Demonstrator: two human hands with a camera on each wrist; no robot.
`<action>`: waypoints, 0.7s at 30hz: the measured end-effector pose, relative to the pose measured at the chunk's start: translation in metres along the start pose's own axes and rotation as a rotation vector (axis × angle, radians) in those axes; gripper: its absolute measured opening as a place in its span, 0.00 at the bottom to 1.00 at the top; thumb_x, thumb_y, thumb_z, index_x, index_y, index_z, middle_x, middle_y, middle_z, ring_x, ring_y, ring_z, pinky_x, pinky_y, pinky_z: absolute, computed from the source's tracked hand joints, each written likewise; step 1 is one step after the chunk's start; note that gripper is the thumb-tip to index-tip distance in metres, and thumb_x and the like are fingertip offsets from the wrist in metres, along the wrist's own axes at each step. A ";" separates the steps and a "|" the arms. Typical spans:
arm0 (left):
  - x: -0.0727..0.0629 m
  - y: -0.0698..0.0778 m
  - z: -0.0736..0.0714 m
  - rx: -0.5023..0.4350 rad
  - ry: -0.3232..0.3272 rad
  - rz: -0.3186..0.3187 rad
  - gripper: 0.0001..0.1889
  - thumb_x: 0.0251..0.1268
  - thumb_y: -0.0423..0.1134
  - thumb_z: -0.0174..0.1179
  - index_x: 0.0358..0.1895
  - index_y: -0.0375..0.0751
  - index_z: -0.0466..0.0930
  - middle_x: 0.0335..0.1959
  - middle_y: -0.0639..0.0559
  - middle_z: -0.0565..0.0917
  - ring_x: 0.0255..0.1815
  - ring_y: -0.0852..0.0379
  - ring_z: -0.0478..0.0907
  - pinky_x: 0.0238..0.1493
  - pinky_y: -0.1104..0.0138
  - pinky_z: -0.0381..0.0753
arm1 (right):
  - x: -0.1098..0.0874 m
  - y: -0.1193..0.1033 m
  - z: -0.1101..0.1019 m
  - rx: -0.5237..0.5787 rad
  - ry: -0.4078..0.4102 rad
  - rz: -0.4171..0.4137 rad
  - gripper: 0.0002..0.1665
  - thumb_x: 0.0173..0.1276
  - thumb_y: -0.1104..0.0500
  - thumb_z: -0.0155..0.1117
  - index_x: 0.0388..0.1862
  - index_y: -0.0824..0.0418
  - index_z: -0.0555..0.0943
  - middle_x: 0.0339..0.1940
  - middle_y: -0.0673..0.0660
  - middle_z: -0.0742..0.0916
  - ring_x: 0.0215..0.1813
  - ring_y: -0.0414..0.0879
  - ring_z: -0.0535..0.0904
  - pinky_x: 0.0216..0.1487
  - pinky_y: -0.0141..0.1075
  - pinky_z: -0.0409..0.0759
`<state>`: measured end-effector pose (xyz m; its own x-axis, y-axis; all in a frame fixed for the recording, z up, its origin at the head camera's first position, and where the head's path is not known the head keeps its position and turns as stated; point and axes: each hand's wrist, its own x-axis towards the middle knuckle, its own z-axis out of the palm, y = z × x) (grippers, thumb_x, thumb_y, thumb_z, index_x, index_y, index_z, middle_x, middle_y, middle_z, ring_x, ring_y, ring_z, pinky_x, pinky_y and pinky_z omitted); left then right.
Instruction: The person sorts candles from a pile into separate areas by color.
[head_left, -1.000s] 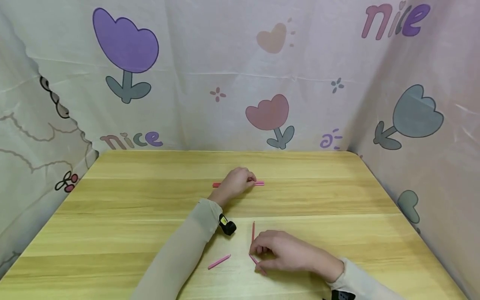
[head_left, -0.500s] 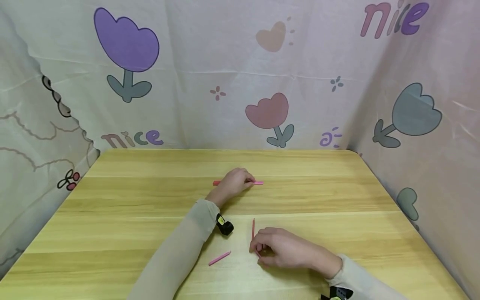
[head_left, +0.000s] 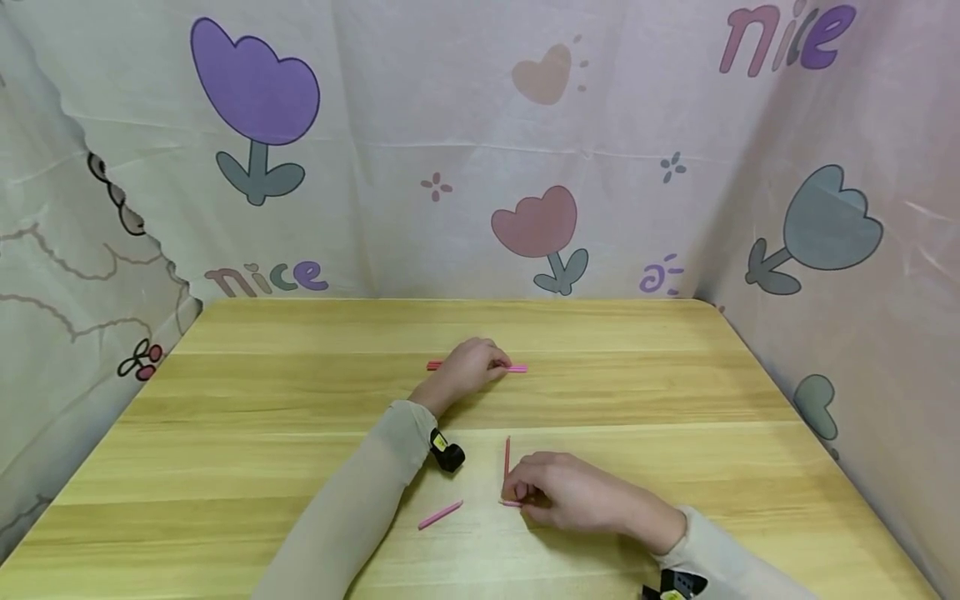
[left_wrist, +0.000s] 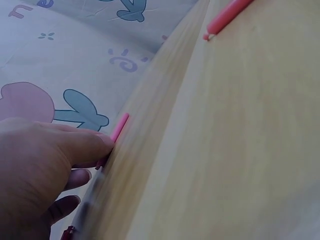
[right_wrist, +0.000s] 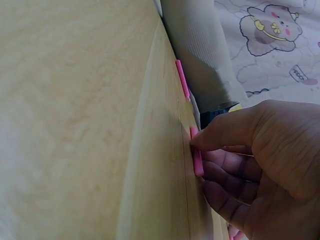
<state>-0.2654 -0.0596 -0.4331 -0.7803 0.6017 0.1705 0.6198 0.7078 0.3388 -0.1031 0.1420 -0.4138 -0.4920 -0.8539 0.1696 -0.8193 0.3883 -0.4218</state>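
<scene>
- Beyond the loose pink stick (head_left: 440, 515), past the far edge of the surface it lies on, hangs a pale cloth (head_left: 420, 83) printed with tulips, hearts and the word "nice"; it also runs down both sides.
- All around the loose pink stick spreads the wood-grained counter (head_left: 637, 400).
- Just left of the loose pink stick, the beige left sleeve (head_left: 352, 508) stretches forward; well to its right lies the right sleeve (head_left: 731, 558).
- Near the loose pink stick, to its right, the right hand (head_left: 573, 492) is curled, with thumb and fingertips pinching the held pink stick (right_wrist: 197, 155).
- Well beyond the loose pink stick, the left hand (head_left: 468, 367) is bent low, thumb and fingers closed together on the far pink stick (head_left: 517, 368).
- Beyond the loose pink stick, a black wrist device (head_left: 447, 452) sits at the left cuff.
- Right of the loose pink stick and a little farther off, the near red stick (head_left: 507, 454) points away from the person, its near end hidden by the right hand.
- Well beyond the loose pink stick, the far red stick (head_left: 434, 366) shows left of the left hand; whether it is single is too small to tell.
</scene>
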 end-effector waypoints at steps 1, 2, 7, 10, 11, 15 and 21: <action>0.000 0.000 0.000 -0.003 0.000 0.001 0.09 0.70 0.41 0.60 0.47 0.47 0.87 0.43 0.56 0.84 0.47 0.56 0.77 0.55 0.62 0.73 | 0.000 0.000 0.000 -0.007 0.004 -0.009 0.10 0.62 0.65 0.68 0.39 0.52 0.82 0.30 0.42 0.77 0.33 0.32 0.71 0.36 0.19 0.68; 0.000 0.000 0.000 -0.004 0.000 -0.001 0.09 0.70 0.41 0.60 0.47 0.47 0.87 0.43 0.56 0.84 0.47 0.56 0.77 0.54 0.62 0.73 | 0.000 0.001 0.001 -0.015 0.010 -0.021 0.10 0.62 0.66 0.68 0.39 0.52 0.82 0.30 0.42 0.76 0.33 0.31 0.71 0.36 0.18 0.67; -0.002 0.000 -0.001 -0.020 0.002 -0.005 0.09 0.70 0.42 0.61 0.47 0.46 0.87 0.43 0.55 0.83 0.46 0.57 0.77 0.53 0.62 0.73 | 0.000 0.001 0.001 -0.030 0.016 -0.045 0.11 0.61 0.67 0.67 0.38 0.53 0.83 0.31 0.42 0.77 0.33 0.30 0.71 0.37 0.16 0.66; -0.003 0.000 -0.001 -0.025 0.004 -0.009 0.10 0.70 0.42 0.61 0.49 0.46 0.86 0.44 0.54 0.83 0.47 0.55 0.77 0.54 0.61 0.73 | -0.001 0.000 0.001 -0.035 0.014 -0.046 0.11 0.61 0.68 0.66 0.39 0.53 0.83 0.33 0.42 0.79 0.35 0.29 0.72 0.39 0.16 0.68; -0.003 0.000 0.000 -0.022 0.005 -0.010 0.11 0.70 0.42 0.61 0.50 0.46 0.86 0.45 0.54 0.83 0.48 0.55 0.77 0.54 0.61 0.73 | -0.001 0.000 0.001 -0.042 0.014 -0.047 0.12 0.61 0.69 0.66 0.39 0.53 0.83 0.34 0.42 0.80 0.35 0.29 0.73 0.40 0.16 0.68; -0.003 0.000 0.001 -0.009 0.011 -0.012 0.12 0.70 0.43 0.61 0.51 0.45 0.85 0.46 0.54 0.83 0.49 0.55 0.77 0.55 0.61 0.73 | -0.001 0.001 0.002 -0.061 0.014 -0.052 0.15 0.57 0.71 0.64 0.39 0.53 0.83 0.36 0.42 0.81 0.38 0.29 0.74 0.43 0.16 0.69; -0.004 0.000 0.003 0.008 0.019 0.007 0.11 0.70 0.42 0.60 0.50 0.45 0.85 0.45 0.54 0.83 0.48 0.55 0.77 0.54 0.61 0.73 | -0.001 0.001 0.003 -0.078 0.018 -0.065 0.16 0.55 0.71 0.64 0.38 0.53 0.82 0.35 0.42 0.80 0.37 0.29 0.74 0.43 0.16 0.69</action>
<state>-0.2624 -0.0611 -0.4363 -0.7775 0.5994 0.1903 0.6257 0.7067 0.3302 -0.1027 0.1420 -0.4176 -0.4414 -0.8723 0.2104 -0.8700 0.3586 -0.3385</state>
